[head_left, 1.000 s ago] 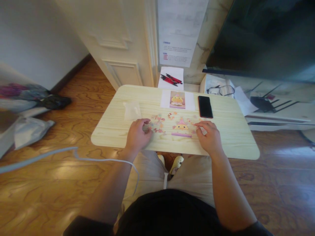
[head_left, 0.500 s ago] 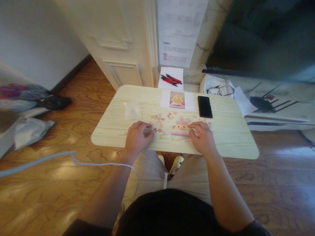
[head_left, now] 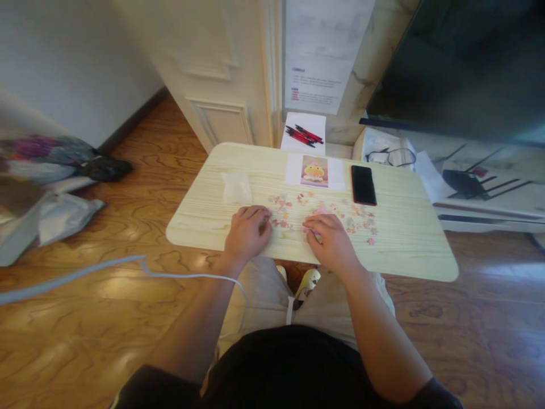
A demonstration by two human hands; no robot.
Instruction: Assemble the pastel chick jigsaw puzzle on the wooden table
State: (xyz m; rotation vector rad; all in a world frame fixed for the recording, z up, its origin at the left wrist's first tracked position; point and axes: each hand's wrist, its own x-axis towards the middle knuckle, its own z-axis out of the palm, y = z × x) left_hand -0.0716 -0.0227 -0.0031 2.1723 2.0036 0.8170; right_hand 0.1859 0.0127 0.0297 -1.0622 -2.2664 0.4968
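Small pink and orange puzzle pieces (head_left: 360, 221) lie scattered on a pale wooden table (head_left: 409, 250). My left hand (head_left: 249, 232) rests on the table with its fingers curled over pieces at the left of the scatter. My right hand (head_left: 331, 241) lies over the partly joined picture in the middle, fingertips pinched together at its left edge; what they hold is hidden. A reference picture (head_left: 314, 171) of a yellow figure lies on white paper at the table's far side.
A black phone (head_left: 363, 184) lies right of the reference picture, and a clear plastic bag (head_left: 237, 187) lies at the left. Red and black pens (head_left: 304, 135) rest on paper behind the table. Glasses (head_left: 389, 155) sit on a low shelf. A white cable (head_left: 128, 267) crosses the wooden floor.
My right hand has slid left from the right-hand pieces onto the joined picture in the middle. My left hand has stayed put. The camera view has shifted slightly.
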